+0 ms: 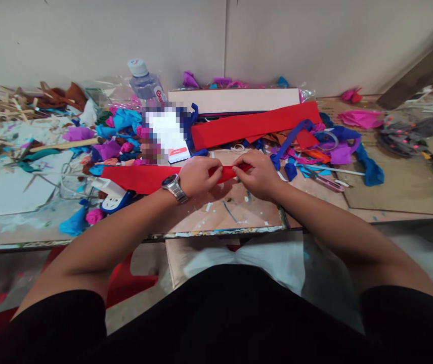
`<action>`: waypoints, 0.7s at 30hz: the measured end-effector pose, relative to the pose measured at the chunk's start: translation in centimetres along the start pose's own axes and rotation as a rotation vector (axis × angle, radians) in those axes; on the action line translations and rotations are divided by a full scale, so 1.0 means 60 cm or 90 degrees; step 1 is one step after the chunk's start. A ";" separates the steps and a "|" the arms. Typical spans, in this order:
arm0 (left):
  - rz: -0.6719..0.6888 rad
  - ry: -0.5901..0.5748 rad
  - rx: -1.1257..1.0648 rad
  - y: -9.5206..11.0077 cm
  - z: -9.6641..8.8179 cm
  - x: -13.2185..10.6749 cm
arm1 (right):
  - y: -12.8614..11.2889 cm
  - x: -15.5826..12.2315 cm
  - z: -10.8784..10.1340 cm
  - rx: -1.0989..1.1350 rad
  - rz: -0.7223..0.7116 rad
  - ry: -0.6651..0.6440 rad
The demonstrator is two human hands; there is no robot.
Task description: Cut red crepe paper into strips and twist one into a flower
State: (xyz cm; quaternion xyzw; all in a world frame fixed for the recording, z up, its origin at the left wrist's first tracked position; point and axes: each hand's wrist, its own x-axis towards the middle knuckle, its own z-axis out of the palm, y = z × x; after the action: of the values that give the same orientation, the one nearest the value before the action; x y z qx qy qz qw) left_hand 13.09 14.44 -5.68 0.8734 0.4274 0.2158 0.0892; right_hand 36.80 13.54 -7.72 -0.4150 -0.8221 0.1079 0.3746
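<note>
A long strip of red crepe paper (138, 178) stretches sideways along the front of the table. Near its right end my left hand (198, 177), wearing a metal watch (174, 188) on the wrist, pinches it between thumb and fingers. My right hand (258, 174) pinches the same strip a little further right, with a short span of red between the two. Behind my hands lies a second, wider red strip (254, 124) over a heap of coloured scraps. A lit phone (176, 144), partly blurred out, leans just beyond my left hand.
A power strip (115, 201) sits left of my left forearm, near blue and pink paper pieces. A bottle (146, 86) stands by the wall. On the right are a pink cutter (326, 181) and cardboard (398, 177); wooden sticks (15, 108) pile up far left.
</note>
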 end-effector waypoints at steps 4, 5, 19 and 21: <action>-0.044 0.016 0.027 0.000 -0.002 0.002 | -0.001 0.002 -0.001 -0.011 0.010 0.021; -0.053 0.021 0.033 0.000 -0.002 0.003 | -0.001 0.002 -0.001 -0.012 0.010 0.025; -0.060 0.067 -0.013 -0.008 -0.002 0.005 | -0.001 0.001 -0.002 -0.002 0.020 0.035; -0.060 0.080 -0.044 -0.007 -0.004 0.005 | 0.000 0.001 -0.002 -0.002 0.025 0.032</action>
State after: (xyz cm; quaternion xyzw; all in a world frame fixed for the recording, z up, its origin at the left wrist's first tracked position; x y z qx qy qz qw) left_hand 12.84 14.95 -5.54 0.8333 0.4651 0.2807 0.1024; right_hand 36.83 13.57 -7.59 -0.4341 -0.8043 0.1038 0.3923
